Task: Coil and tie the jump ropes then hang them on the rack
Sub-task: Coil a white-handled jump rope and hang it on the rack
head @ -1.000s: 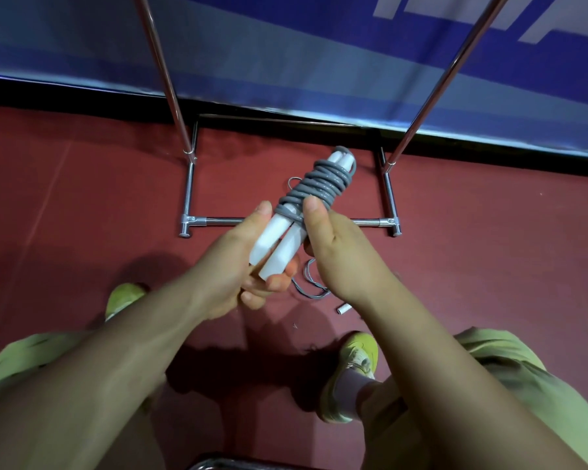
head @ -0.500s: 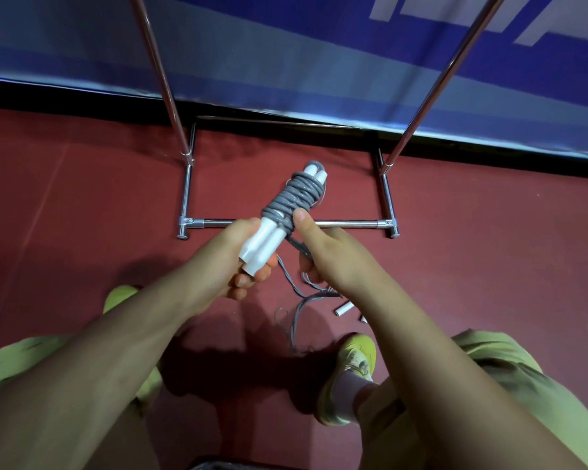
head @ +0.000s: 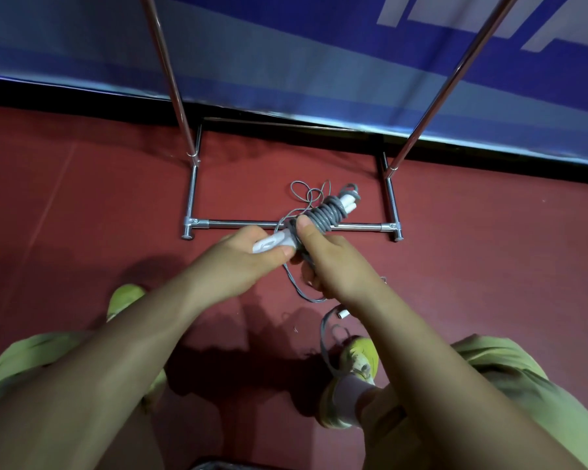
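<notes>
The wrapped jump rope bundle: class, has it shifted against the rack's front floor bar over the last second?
Yes. The bundle has tilted flatter and sunk toward the person: it now lies across the front bar, where it earlier pointed up past it.

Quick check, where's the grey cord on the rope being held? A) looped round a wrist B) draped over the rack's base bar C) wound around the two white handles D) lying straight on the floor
C: the cord is coiled around the paired white handles, which the left hand and right hand grip above the rack base.
</notes>
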Motion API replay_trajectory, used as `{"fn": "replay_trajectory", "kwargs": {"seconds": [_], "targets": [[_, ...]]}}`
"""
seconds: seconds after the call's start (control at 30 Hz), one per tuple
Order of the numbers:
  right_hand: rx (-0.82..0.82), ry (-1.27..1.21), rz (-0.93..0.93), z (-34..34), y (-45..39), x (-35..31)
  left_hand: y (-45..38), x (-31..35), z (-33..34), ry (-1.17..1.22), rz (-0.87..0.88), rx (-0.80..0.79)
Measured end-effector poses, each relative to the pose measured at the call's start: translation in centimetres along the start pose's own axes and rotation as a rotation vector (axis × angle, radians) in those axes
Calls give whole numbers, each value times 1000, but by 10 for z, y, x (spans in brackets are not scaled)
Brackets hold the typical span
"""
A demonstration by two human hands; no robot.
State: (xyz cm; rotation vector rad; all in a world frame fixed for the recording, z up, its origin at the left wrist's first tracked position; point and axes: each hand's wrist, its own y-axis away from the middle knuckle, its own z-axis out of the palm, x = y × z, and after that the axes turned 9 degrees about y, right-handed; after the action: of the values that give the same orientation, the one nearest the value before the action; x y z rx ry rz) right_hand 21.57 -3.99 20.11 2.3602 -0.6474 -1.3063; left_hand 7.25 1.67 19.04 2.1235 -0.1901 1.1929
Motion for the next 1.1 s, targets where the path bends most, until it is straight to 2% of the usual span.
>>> {"fn": "replay_trajectory", "kwargs": {"seconds": [0.17, 0.27, 0.4, 0.47, 0.53, 0.6, 0.7, 0.8, 1.03, 1.1], "targets": [[-26, -141, -85, 1, -1, 1, -1, -3, -8, 296, -11, -128], [-27, -294, -137, 0, 2, -3, 3, 2, -9, 560, -143, -210], [-92, -475, -247, -8, 10, -9, 10, 9, -10, 1022, -352, -539], [-138, -449, -286, -8, 12, -9, 12, 8, -6, 1097, -392, -646], [-97, -305, -277, -8, 11, -7, 13, 8, -5, 1075, -419, -690], [-22, -62, -246, -8, 9, -4, 12, 9, -6, 1016, -424, -651], [0, 210, -207, -7, 9, -4, 8, 6, -3, 816, -328, -440], [14, 276, -177, -6, 11, -7, 8, 7, 4, 676, -203, -261], [1, 325, -96, -6, 5, -1, 5, 7, 5, 451, -124, -105], [-12, 353, -55, -7, 4, 1, 5, 5, 5, 457, -138, -86]]}}
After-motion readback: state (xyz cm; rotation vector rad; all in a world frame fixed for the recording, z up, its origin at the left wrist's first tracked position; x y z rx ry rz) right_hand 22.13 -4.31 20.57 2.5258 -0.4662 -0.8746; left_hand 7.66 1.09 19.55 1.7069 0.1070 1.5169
